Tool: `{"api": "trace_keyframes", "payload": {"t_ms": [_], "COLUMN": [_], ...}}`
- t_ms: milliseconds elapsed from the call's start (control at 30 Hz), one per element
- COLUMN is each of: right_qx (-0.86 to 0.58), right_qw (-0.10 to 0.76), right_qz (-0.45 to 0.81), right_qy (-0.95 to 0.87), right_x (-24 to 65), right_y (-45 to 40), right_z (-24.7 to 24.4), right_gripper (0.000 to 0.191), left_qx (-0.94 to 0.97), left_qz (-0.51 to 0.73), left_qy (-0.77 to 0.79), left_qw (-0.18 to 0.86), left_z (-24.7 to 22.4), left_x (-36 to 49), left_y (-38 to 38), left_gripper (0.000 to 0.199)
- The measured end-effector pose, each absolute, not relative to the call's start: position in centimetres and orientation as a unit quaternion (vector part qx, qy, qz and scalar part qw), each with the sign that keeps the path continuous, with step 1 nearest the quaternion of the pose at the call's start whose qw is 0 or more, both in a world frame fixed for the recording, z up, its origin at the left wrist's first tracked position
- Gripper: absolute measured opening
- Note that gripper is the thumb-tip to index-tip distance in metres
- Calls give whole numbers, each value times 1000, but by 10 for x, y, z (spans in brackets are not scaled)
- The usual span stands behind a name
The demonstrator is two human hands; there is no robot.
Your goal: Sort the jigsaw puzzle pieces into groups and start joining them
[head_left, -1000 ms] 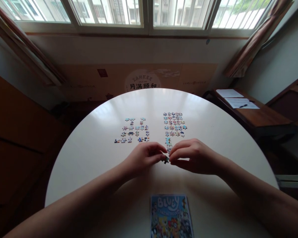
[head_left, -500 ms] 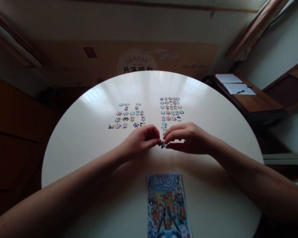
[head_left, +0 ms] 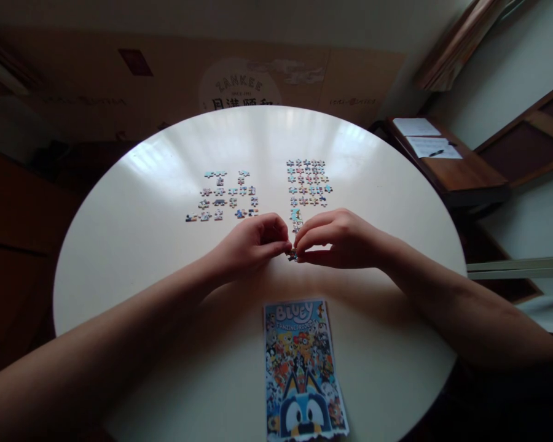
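My left hand [head_left: 260,242] and my right hand [head_left: 336,239] meet near the middle of the white table. Between their fingertips is a small cluster of jigsaw pieces [head_left: 292,255], and both hands pinch it, one from each side. Just beyond the fingers, a few more joined pieces [head_left: 295,215] lie on the table, partly covered by my right hand. Farther back on the right sit loose jigsaw pieces [head_left: 308,181] in close rows. To the left, more pieces [head_left: 220,202] are spread in looser rows.
A picture sheet [head_left: 299,368] lettered "Bluey" lies in front of me, its bottom edge torn. The round table [head_left: 120,245] has a curved rim. At the right stands a wooden side table [head_left: 474,175] with papers [head_left: 433,147] and a pen.
The camera view has tipped downward and shifted slightly, so more of the picture sheet shows. Both hands keep their pinch on the jigsaw pieces in nearly the same spot on the table.
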State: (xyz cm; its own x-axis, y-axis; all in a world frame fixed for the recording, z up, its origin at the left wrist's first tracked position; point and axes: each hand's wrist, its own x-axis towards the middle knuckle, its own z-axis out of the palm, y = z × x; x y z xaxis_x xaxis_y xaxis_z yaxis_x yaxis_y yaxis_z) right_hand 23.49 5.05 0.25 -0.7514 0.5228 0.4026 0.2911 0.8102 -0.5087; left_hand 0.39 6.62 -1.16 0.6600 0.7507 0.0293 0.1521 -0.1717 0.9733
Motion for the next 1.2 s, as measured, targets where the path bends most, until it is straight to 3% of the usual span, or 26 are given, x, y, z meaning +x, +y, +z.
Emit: {"api": "trace_keyframes", "payload": {"t_ms": [200, 400, 600, 833, 1200], "right_qx": [-216, -258, -276, -287, -309], "right_qw": [254, 192, 148, 144, 126], "right_qz": [222, 229, 214, 211, 212], "right_qy": [-916, -919, -925, -923, -919], "right_x": [236, 252, 255, 248, 247], "right_y": [48, 54, 61, 59, 59], "right_z": [4, 14, 8, -1, 1], "right_gripper": [10, 8, 10, 11, 11], "left_qx": [754, 877, 924, 948, 949], "left_qz": [245, 237, 235, 140, 128], "left_qy": [302, 303, 270, 257, 259], "left_qw": [529, 289, 136, 123, 123], "left_z": [-10, -15, -24, -24, -19], "left_x": [3, -5, -7, -10, -8], "left_y": [66, 68, 69, 71, 69], "left_gripper": [11, 16, 23, 23, 24]}}
